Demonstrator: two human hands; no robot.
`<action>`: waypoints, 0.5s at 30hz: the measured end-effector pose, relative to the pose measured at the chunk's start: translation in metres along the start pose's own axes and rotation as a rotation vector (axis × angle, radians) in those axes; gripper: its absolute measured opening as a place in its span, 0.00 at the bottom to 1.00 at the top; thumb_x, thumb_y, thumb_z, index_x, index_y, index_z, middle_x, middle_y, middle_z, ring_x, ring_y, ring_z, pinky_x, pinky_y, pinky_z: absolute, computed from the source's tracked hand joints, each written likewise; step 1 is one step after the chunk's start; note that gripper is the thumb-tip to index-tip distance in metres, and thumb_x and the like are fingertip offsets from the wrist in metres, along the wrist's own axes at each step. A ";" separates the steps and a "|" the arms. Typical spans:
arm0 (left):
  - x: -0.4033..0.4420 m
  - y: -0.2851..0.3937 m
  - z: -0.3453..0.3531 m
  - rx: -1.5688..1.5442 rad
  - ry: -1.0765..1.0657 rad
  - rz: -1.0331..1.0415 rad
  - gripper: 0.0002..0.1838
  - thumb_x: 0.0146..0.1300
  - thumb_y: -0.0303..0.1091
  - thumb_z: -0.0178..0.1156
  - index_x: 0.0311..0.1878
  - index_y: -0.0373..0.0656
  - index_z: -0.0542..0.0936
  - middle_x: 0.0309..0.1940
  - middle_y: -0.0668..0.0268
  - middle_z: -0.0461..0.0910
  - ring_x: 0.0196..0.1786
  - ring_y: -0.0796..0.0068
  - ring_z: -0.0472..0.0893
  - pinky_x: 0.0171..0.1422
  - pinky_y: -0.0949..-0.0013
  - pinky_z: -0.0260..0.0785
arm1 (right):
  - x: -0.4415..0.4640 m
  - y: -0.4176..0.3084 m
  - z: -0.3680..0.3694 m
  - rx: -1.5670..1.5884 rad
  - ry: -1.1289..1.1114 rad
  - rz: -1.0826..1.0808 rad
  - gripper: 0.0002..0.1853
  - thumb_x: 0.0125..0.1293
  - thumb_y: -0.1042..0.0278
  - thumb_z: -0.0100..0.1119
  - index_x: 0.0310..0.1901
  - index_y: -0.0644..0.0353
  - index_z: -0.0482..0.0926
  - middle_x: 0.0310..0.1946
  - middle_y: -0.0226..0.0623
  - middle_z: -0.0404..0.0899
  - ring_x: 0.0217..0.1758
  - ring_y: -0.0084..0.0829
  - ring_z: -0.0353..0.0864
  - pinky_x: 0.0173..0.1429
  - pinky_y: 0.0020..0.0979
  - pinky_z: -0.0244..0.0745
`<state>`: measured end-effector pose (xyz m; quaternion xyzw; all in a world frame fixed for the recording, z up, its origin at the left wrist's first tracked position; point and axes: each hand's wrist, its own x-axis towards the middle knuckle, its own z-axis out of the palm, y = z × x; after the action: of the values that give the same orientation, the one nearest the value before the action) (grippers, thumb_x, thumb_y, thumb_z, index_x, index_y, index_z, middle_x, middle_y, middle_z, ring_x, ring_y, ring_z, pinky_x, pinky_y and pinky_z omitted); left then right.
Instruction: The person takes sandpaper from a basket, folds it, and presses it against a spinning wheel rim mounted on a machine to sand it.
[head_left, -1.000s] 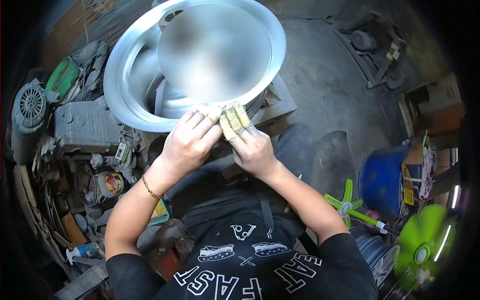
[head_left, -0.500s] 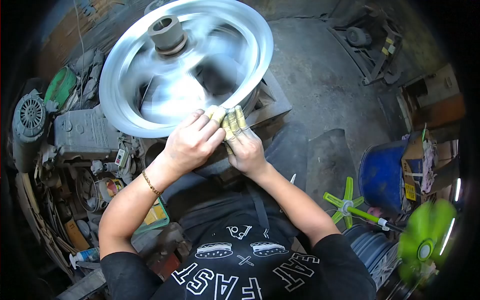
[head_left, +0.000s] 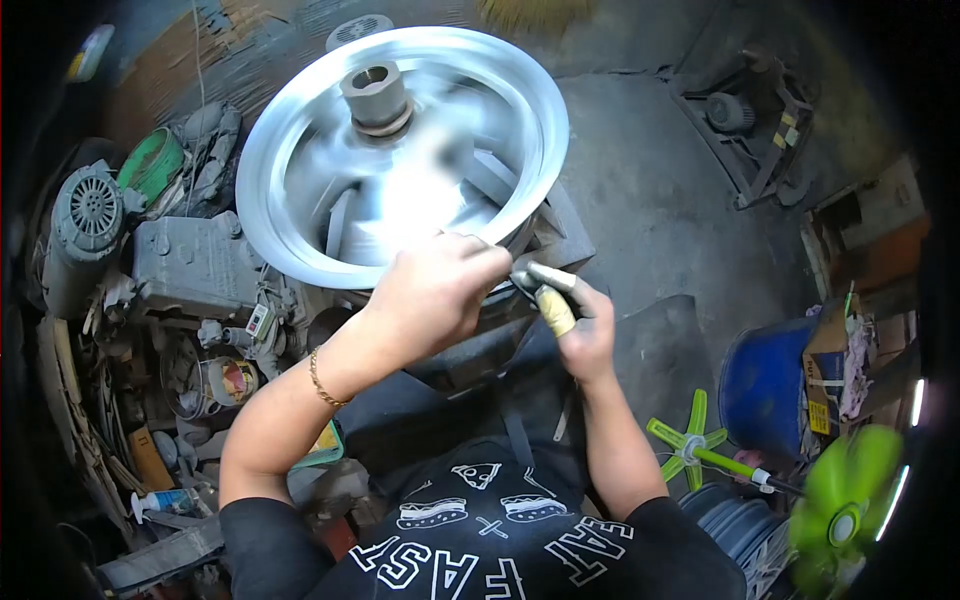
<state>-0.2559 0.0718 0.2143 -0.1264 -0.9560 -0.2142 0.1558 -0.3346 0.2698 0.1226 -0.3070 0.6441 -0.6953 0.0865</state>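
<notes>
A silver wheel rim [head_left: 300,255] is mounted on a machine, its spokes blurred as if spinning. A grey metal collar [head_left: 376,100] stands up from its hub. My left hand [head_left: 440,285], a gold chain bracelet [head_left: 322,380] at its wrist, is closed at the rim's near edge; what its curled fingers hold is hidden. To its right, just off the rim, my right hand [head_left: 580,325] pinches a small dark piece [head_left: 522,280] whose kind I cannot make out. Yellowish wrapping covers the fingers of my right hand.
Dusty motors [head_left: 92,212] and a grey metal box [head_left: 190,262] crowd the left side. On the right are a blue bin [head_left: 765,375], a green fan [head_left: 845,500] and stacked wheels [head_left: 735,525]. Another motor on a frame [head_left: 730,112] sits at the back right.
My hands were together on the rim's near edge. The right hand has drawn away to the right and turned, with the dark piece now showing. The view has shifted, and the wheel appears lower.
</notes>
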 end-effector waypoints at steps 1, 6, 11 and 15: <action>0.002 0.001 -0.001 -0.176 0.044 -0.074 0.11 0.54 0.19 0.63 0.41 0.37 0.81 0.36 0.55 0.84 0.40 0.54 0.84 0.49 0.60 0.76 | 0.005 -0.019 -0.006 -0.021 -0.065 0.075 0.13 0.69 0.79 0.61 0.53 0.70 0.84 0.42 0.37 0.89 0.46 0.24 0.84 0.53 0.27 0.77; 0.003 0.003 -0.014 -0.472 0.068 -0.329 0.10 0.63 0.22 0.64 0.48 0.34 0.82 0.34 0.55 0.85 0.37 0.71 0.82 0.46 0.67 0.74 | 0.025 -0.041 -0.020 0.174 -0.220 0.256 0.12 0.72 0.73 0.61 0.52 0.69 0.84 0.37 0.32 0.86 0.35 0.18 0.80 0.40 0.22 0.75; -0.008 -0.014 0.005 -0.622 0.239 -0.316 0.10 0.66 0.26 0.65 0.48 0.34 0.82 0.34 0.60 0.85 0.35 0.71 0.80 0.44 0.66 0.73 | 0.039 -0.055 -0.015 0.124 -0.379 0.419 0.12 0.71 0.70 0.64 0.49 0.71 0.84 0.35 0.32 0.86 0.33 0.19 0.80 0.39 0.23 0.75; -0.016 -0.013 -0.008 -0.796 0.202 -0.470 0.11 0.65 0.31 0.69 0.45 0.34 0.82 0.31 0.65 0.83 0.32 0.80 0.76 0.40 0.69 0.72 | 0.049 -0.059 -0.004 0.025 -0.390 0.345 0.10 0.69 0.73 0.65 0.48 0.70 0.85 0.37 0.35 0.88 0.40 0.22 0.84 0.46 0.27 0.78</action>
<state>-0.2429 0.0542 0.2104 0.0647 -0.7824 -0.6046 0.1346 -0.3596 0.2564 0.1941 -0.3198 0.6492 -0.6059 0.3303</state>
